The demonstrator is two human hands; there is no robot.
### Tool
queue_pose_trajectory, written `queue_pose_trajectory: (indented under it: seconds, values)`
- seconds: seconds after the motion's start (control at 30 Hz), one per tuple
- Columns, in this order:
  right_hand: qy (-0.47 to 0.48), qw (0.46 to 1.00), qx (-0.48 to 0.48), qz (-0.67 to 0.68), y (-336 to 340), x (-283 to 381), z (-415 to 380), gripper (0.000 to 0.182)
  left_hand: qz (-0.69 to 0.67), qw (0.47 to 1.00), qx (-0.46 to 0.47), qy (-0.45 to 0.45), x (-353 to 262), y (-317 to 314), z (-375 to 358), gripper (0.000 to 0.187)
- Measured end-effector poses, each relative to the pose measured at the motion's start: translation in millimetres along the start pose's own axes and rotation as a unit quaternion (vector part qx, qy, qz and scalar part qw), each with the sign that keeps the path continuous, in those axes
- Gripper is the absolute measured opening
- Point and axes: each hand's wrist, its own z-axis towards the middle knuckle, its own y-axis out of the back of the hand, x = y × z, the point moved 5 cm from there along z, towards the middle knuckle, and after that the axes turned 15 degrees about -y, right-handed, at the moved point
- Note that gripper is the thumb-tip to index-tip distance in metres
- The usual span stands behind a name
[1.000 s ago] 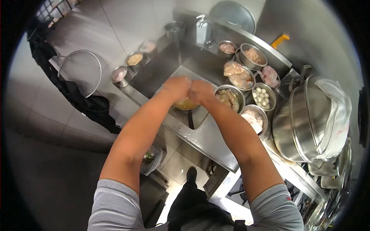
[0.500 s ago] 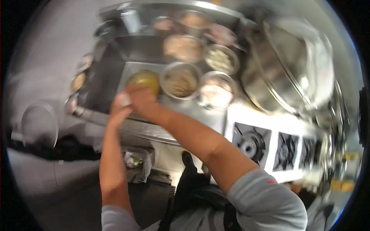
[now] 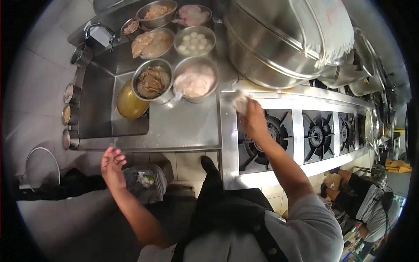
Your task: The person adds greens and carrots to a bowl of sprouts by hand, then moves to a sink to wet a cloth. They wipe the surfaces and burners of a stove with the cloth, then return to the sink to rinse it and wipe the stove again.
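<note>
My right hand is closed on a crumpled whitish cloth at the left rear corner of the stove, with the first burner below it. In front of the sink edge, my left hand hangs in the air, fingers apart and holding nothing. A round yellow-gold basin sits in the sink. Beside it on the steel counter stand a pot of brown cooked pieces and a pot of pale raw meat.
Behind these stand bowls of white balls and raw meat. A big steel pot looms at the back right. A lined bin stands below the counter. At far right, another person is bent low.
Both hands have left the yellow basin. My right hand has moved right to the stove and now holds the cloth. My left hand has drawn back, its fingers apart. The view has shifted.
</note>
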Motion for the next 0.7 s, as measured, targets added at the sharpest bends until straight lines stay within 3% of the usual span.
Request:
queue_pose_trajectory:
  seconds: [0.03,0.07,0.17,0.27,0.33,0.43,0.47,0.57,0.63,0.67,0.7]
  values:
    - [-0.004,0.995,0.067,-0.070,-38,-17,16,0.060,-0.006,1.000,0.003,0.008,2,-14,-15,0.034]
    - [0.126,0.975,0.080,-0.167,-90,-42,18,0.060,-0.018,0.999,0.026,0.016,4,-28,-31,0.035]
    - [0.100,0.950,0.108,-0.276,-129,-46,16,0.055,-0.026,0.998,0.061,0.011,-4,-66,-85,0.032]
    - [0.197,0.933,0.173,-0.246,-142,-52,-16,0.057,-0.005,0.999,0.045,0.022,-7,-86,-144,0.030]
    - [0.143,0.920,0.346,-0.114,-136,-62,-84,0.055,0.018,0.998,0.030,0.045,-2,-92,-187,0.031]
    - [0.186,0.905,0.374,-0.079,-95,-61,-205,0.043,0.070,0.994,0.027,0.077,7,-102,-246,0.031]
    - [0.354,0.906,0.230,-0.026,-108,-82,-243,0.043,0.117,0.989,0.027,0.083,8,-106,-264,0.031]
    - [0.381,0.905,0.176,-0.078,-128,-76,-183,0.040,0.215,0.971,0.048,0.089,22,-100,-309,0.032]
    - [0.271,0.927,0.104,-0.239,-140,-67,-87,0.035,0.242,0.964,0.050,0.098,16,-105,-332,0.033]
    - [0.247,0.930,-0.074,-0.263,-121,-63,-46,0.033,0.245,0.961,0.053,0.114,15,-106,-342,0.033]
    - [0.140,0.959,0.011,-0.247,-127,-62,-12,0.031,0.250,0.958,0.055,0.131,12,-105,-352,0.033]
